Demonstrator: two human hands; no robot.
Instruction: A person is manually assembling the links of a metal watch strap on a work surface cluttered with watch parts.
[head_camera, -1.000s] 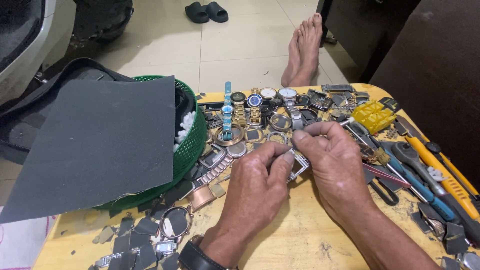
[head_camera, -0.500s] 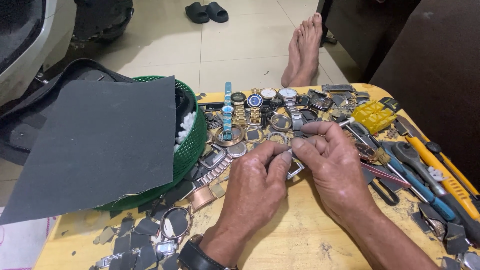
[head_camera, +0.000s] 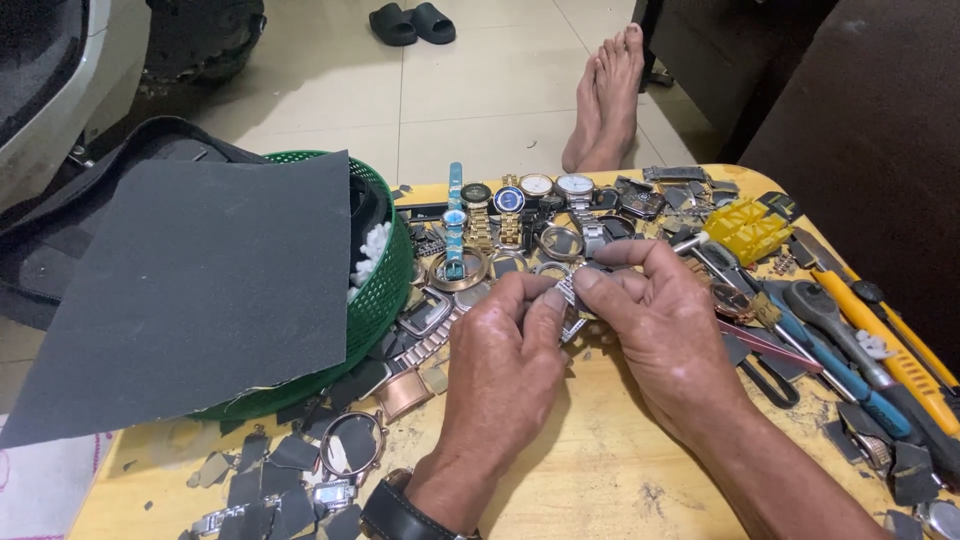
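Both my hands meet over the middle of a yellow table (head_camera: 600, 470). My left hand (head_camera: 505, 365) and my right hand (head_camera: 655, 320) pinch a small silver metal watch band piece (head_camera: 570, 305) between thumbs and fingertips. Most of the piece is hidden by my fingers. A dark watch strap (head_camera: 395, 505) sits on my left wrist. Just beyond my fingers lie several wristwatches (head_camera: 510, 200) and loose watch cases (head_camera: 460, 270).
A green plastic basket (head_camera: 375, 300) on the left is covered by a dark grey sheet (head_camera: 200, 290). Pliers, screwdrivers and a yellow-handled tool (head_camera: 880, 340) lie at right, with a yellow plastic holder (head_camera: 748, 228). Dark scraps (head_camera: 270, 470) litter the near left. Someone's bare feet (head_camera: 605, 95) rest beyond the table.
My fingertips have shifted slightly on the metal piece, with the left thumb and forefinger closing further over it. Nothing else on the table has moved.
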